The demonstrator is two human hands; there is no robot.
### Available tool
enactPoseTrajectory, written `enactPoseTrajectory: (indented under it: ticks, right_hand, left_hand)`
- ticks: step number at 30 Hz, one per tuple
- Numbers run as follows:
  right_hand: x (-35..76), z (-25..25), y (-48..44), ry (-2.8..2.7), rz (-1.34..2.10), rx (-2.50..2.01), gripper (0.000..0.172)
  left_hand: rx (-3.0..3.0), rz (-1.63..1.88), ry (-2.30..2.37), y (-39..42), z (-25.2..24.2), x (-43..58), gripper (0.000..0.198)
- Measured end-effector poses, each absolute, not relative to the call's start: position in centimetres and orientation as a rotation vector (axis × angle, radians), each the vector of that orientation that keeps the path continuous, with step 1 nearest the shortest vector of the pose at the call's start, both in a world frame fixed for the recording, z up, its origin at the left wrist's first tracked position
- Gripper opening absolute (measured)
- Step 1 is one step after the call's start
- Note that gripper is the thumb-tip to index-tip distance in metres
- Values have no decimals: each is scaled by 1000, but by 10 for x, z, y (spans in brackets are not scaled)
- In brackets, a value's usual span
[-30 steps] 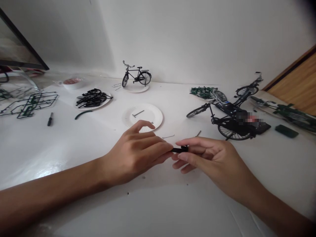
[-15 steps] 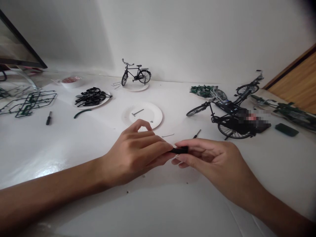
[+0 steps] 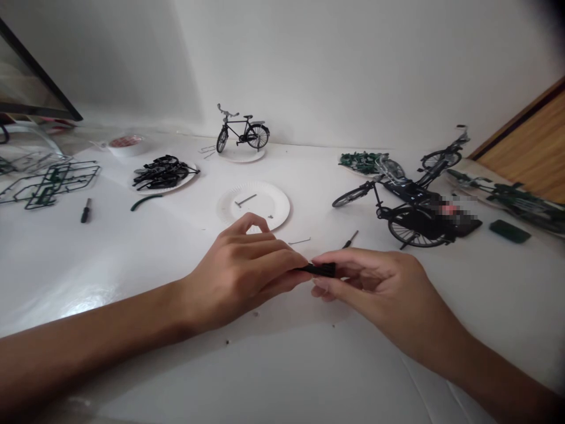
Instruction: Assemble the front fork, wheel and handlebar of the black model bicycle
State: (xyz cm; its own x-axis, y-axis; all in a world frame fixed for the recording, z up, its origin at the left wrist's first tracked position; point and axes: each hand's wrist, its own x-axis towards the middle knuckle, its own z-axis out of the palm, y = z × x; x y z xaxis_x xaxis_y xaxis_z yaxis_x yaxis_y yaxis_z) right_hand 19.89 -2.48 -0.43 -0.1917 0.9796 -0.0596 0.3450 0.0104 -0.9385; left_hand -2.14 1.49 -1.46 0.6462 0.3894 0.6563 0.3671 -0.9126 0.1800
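Note:
A small black plastic part [image 3: 324, 270] is held between my two hands, above the front of the white table. My left hand [image 3: 247, 265] pinches its left end with thumb and fingers. The fingertips of my right hand [image 3: 379, 282] close around its right end, thumb below and index finger above. Most of the part is covered by fingers, so its full shape does not show. Just beyond my hands lie a thin metal rod [image 3: 300, 241] and a small screwdriver [image 3: 351, 239]. A white paper plate [image 3: 282, 206] behind my left hand carries a T-shaped grey piece [image 3: 246, 201] and a tiny bit.
An assembled model bicycle [image 3: 242, 131] stands at the back. Black parts [image 3: 163, 172] fill a plate at left, near green sprues [image 3: 53, 182], another screwdriver [image 3: 86, 211] and a bowl [image 3: 127, 146]. More model bicycles [image 3: 415, 218], green pieces [image 3: 362, 161] and a dark green block [image 3: 509, 231] sit at right.
The black part has turned slightly between my fingers, showing a ridged face now. Both hands stay nearly in place; the whole view has shifted very little.

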Motion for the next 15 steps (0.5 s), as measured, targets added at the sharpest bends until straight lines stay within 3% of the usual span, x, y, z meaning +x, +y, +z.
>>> enactPoseTrajectory:
  ticks: [9,15]
  right_hand:
    - [198,1,-21,-1504,1455,-1321,21]
    - [196,0,-23,-1519,1294,-1353,14]
  left_hand:
    - [2888,1127,603,15,-12,-23,6]
    - [2875,1109,704,14,-13,-22,3]
